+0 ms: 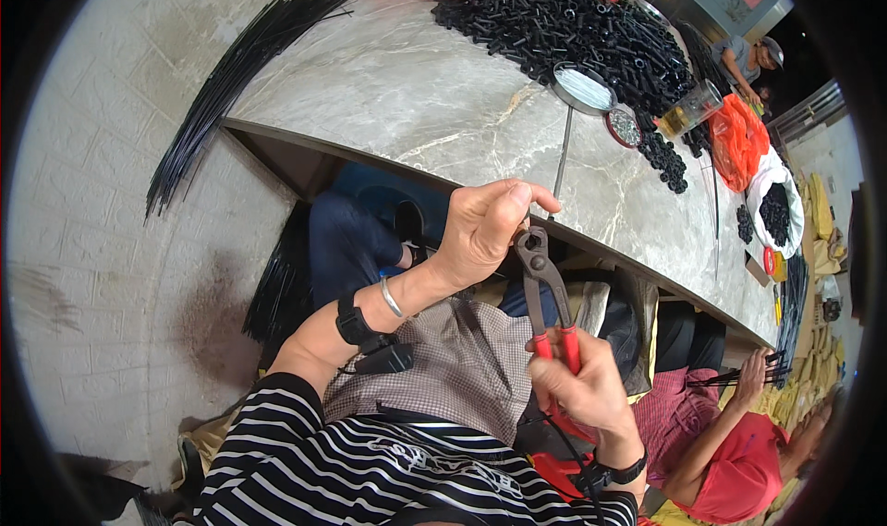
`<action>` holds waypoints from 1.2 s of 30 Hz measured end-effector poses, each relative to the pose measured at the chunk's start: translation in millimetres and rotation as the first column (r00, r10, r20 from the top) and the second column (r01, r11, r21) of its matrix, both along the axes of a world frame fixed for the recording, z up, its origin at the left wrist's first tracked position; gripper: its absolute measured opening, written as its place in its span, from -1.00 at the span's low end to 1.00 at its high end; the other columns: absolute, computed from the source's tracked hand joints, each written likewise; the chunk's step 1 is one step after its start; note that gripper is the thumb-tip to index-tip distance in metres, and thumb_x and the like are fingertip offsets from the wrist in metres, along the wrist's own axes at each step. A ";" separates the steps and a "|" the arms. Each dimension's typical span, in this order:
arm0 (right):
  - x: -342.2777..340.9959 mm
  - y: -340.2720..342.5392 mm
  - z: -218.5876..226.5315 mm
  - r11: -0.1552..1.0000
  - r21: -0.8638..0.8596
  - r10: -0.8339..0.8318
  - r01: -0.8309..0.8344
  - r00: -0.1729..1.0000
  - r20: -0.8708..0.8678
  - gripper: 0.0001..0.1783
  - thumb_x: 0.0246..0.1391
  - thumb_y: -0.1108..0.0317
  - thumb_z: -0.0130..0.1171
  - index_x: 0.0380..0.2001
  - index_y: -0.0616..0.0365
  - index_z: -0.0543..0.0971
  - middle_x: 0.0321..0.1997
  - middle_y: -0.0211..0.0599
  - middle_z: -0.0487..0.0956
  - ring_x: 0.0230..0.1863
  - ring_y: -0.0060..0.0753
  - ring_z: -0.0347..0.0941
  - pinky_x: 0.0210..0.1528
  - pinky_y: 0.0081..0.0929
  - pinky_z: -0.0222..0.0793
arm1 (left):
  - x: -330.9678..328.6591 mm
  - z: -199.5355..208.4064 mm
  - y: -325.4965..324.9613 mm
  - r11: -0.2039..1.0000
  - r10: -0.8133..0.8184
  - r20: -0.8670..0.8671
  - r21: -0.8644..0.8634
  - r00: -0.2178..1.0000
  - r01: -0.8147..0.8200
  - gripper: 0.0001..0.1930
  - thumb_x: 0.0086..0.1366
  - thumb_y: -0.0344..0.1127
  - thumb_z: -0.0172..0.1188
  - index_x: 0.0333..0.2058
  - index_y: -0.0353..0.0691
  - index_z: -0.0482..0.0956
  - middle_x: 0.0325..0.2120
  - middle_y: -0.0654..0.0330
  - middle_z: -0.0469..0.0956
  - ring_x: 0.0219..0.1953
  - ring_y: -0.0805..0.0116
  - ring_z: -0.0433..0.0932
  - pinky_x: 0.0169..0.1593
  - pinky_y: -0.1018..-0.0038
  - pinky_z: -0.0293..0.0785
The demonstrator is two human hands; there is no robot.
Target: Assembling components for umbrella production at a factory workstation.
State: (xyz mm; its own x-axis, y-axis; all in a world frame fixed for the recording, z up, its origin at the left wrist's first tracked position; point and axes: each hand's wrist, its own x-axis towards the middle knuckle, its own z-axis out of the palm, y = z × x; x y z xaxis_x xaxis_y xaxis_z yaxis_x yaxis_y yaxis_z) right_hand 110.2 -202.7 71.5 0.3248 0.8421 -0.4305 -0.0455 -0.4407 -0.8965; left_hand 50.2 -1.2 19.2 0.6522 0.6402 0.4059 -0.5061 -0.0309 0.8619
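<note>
My right hand [587,387] is wrapped round the red handles of a pair of pincers [545,281], their dark metal jaws pointing up. At those jaws, just off the table's near edge, my left hand [485,226] is closed in a pinch with one finger sticking out to the right. Whatever it pinches is mostly hidden by the fingers and the jaws. A thin dark rod [564,161] runs over the tabletop from a round dish [584,89] of pale thin pieces towards my left fingertips; I cannot tell if they touch it.
The grey marbled table [370,92] carries a big heap of short black tubes [573,32]. Around it are a small red-rimmed dish [624,129], a glass jar [688,110], an orange bag [737,143] and a white sack [774,203]. Long black rods [240,92] overhang the left edge. A co-worker [730,452] sits at right.
</note>
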 end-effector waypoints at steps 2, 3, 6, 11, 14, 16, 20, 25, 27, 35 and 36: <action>-7.3 9.5 4.2 1.000 0.004 -0.030 0.031 0.927 0.375 -0.71 -0.09 0.48 0.25 -0.29 0.29 0.41 -0.69 -0.33 0.42 -0.69 -0.53 0.37 -0.63 -0.59 0.28 | -0.3 0.7 4.2 0.999 0.026 -0.037 0.030 0.999 -0.025 -0.56 0.38 -0.14 -0.15 -0.38 -0.37 0.62 -0.73 0.41 0.32 -0.65 0.72 0.23 -0.57 0.68 0.13; -8.9 13.5 5.6 0.999 0.021 -0.051 0.051 0.720 0.692 -0.67 -0.14 0.55 0.26 -0.28 0.27 0.39 -0.70 -0.42 0.41 -0.68 -0.63 0.35 -0.64 -0.63 0.25 | -2.4 0.5 6.1 0.997 0.057 -0.077 0.064 0.995 -0.052 -0.52 0.37 -0.11 -0.18 -0.40 -0.38 0.62 -0.72 0.35 0.38 -0.65 0.68 0.25 -0.56 0.66 0.15; 2.6 14.8 6.7 1.000 -0.001 -0.003 0.004 0.916 0.401 -0.64 -0.17 0.49 0.29 -0.29 0.27 0.38 -0.68 -0.38 0.41 -0.70 -0.59 0.33 -0.64 -0.62 0.24 | -8.2 3.1 11.0 0.998 -0.014 -0.142 -0.060 0.990 0.006 -0.51 0.37 -0.10 -0.19 -0.41 -0.37 0.62 -0.70 0.36 0.38 -0.65 0.69 0.25 -0.58 0.69 0.13; 10.1 30.3 6.1 0.972 0.149 0.007 -0.180 0.660 0.751 -0.65 -0.04 0.47 0.15 -0.14 0.37 0.44 -0.39 -0.10 0.44 -0.40 -0.27 0.41 -0.38 -0.51 0.32 | -10.5 -7.1 20.9 0.999 0.021 -0.138 -0.026 0.990 -0.025 -0.48 0.37 -0.07 -0.20 -0.42 -0.37 0.62 -0.67 0.36 0.39 -0.65 0.70 0.26 -0.58 0.72 0.13; 7.6 30.1 6.1 0.988 0.099 0.031 -0.115 0.791 0.611 -0.66 0.06 0.43 0.10 -0.11 0.39 0.44 -0.33 -0.03 0.45 -0.31 -0.15 0.43 -0.34 -0.43 0.34 | -10.7 -7.9 25.5 0.998 0.047 -0.167 -0.036 0.985 -0.054 -0.47 0.38 -0.06 -0.21 -0.42 -0.39 0.62 -0.66 0.34 0.39 -0.63 0.68 0.28 -0.57 0.71 0.17; 10.2 29.4 11.6 0.980 -0.127 0.170 -0.153 0.977 0.130 -0.71 0.05 0.34 0.19 -0.25 0.34 0.44 -0.54 -0.07 0.46 -0.51 -0.07 0.44 -0.40 -0.38 0.36 | -10.5 -10.1 29.0 0.998 0.031 -0.189 -0.045 0.981 -0.040 -0.46 0.37 -0.05 -0.22 -0.43 -0.40 0.61 -0.66 0.33 0.39 -0.62 0.67 0.29 -0.56 0.71 0.20; -3.2 41.2 14.6 0.978 -0.169 0.199 -0.123 0.792 0.577 -0.47 -0.14 0.31 0.37 -0.17 0.31 0.34 -0.61 -0.02 0.51 -0.53 -0.01 0.54 -0.47 -0.28 0.40 | -7.5 -17.9 33.5 0.998 -0.021 -0.034 -0.056 0.999 0.019 -0.53 0.41 -0.09 -0.17 -0.39 -0.35 0.60 -0.68 0.41 0.33 -0.63 0.75 0.24 -0.57 0.73 0.15; 0.5 43.4 3.5 0.995 -0.080 0.092 -0.052 0.754 0.650 -0.48 -0.17 0.44 0.29 -0.11 0.30 0.34 -0.60 -0.08 0.51 -0.63 -0.17 0.53 -0.56 -0.43 0.41 | -6.0 -17.4 38.7 0.997 0.029 -0.157 -0.066 0.987 -0.040 -0.43 0.36 -0.03 -0.22 -0.44 -0.44 0.60 -0.69 0.30 0.39 -0.62 0.63 0.32 -0.55 0.64 0.21; 8.2 45.0 7.9 0.978 -0.045 0.204 -0.206 0.869 0.451 -0.52 -0.14 0.50 0.22 -0.09 0.31 0.35 -0.66 -0.31 0.44 -0.73 -0.44 0.43 -0.65 -0.58 0.32 | -6.3 -20.5 41.9 0.996 -0.014 -0.127 -0.086 0.992 0.003 -0.43 0.35 -0.02 -0.21 -0.44 -0.47 0.59 -0.72 0.30 0.37 -0.63 0.62 0.31 -0.55 0.64 0.19; 11.4 54.7 10.1 0.998 -0.060 -0.021 -0.006 0.892 -0.452 -0.48 -0.27 0.56 0.09 -0.12 0.45 0.31 -0.77 -0.44 0.29 -0.87 -0.62 0.17 -0.84 -0.71 0.08 | -6.7 -24.7 50.0 0.989 -0.084 -0.103 -0.134 0.991 0.070 -0.43 0.35 -0.03 -0.20 -0.44 -0.49 0.57 -0.75 0.26 0.37 -0.68 0.59 0.28 -0.58 0.62 0.18; 13.1 52.8 6.4 0.999 -0.038 -0.015 -0.006 0.848 -0.530 -0.47 -0.23 0.52 0.11 -0.09 0.46 0.32 -0.74 -0.46 0.30 -0.85 -0.64 0.19 -0.79 -0.71 0.11 | -7.3 -25.1 50.6 0.988 -0.086 -0.105 -0.134 0.991 0.071 -0.43 0.35 -0.02 -0.20 -0.45 -0.49 0.58 -0.75 0.25 0.37 -0.69 0.59 0.28 -0.58 0.61 0.17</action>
State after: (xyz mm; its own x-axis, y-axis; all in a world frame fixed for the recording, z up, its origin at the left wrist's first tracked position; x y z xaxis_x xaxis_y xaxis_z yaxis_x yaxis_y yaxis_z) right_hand 123.3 -149.9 77.9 0.0422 0.8215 -0.5686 -0.5116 -0.4711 -0.7186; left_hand 42.9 49.3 -5.9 0.7387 0.6277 0.2455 -0.4042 0.1211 0.9066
